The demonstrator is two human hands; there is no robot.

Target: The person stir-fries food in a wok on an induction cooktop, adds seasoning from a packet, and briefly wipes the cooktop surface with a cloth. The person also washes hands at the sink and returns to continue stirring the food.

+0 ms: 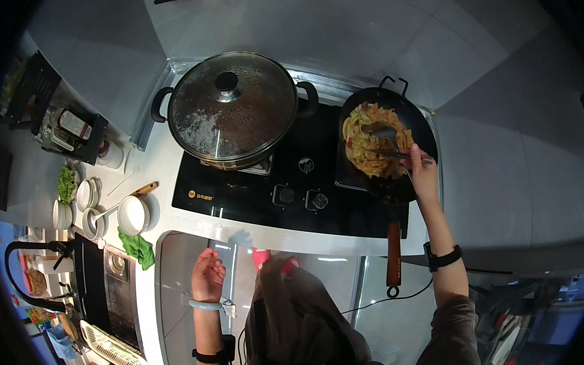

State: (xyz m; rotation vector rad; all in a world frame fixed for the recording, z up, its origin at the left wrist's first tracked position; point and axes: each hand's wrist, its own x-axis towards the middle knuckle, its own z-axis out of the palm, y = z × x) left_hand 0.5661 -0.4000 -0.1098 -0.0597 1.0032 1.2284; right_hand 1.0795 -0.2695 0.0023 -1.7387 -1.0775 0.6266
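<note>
My right hand (pixel 420 167) is closed around metal utensils, a pair of chopsticks (pixel 395 153) and what looks like a spoon or ladle (pixel 383 130), over the right side of a black wok (pixel 421 124). Cooked food in pale strips and orange-brown pieces (pixel 371 160) lies in the wok, and the utensils' far ends rest in it. The wok sits on the right burner, its wooden handle (pixel 394 256) pointing towards me. Bent and empty, my left hand (pixel 209 275) hangs before the counter's front edge, its fingers loosely curled.
A large lidded pot (pixel 262 109) stands on the left burner of the black cooktop (pixel 253 200). Left of it are white bowls (pixel 133 215), a ladle with a wooden handle (pixel 144 189), a green cloth (pixel 136 246) and leafy greens (pixel 66 184). A sink (pixel 121 293) and black faucet (pixel 14 270) lie farther left.
</note>
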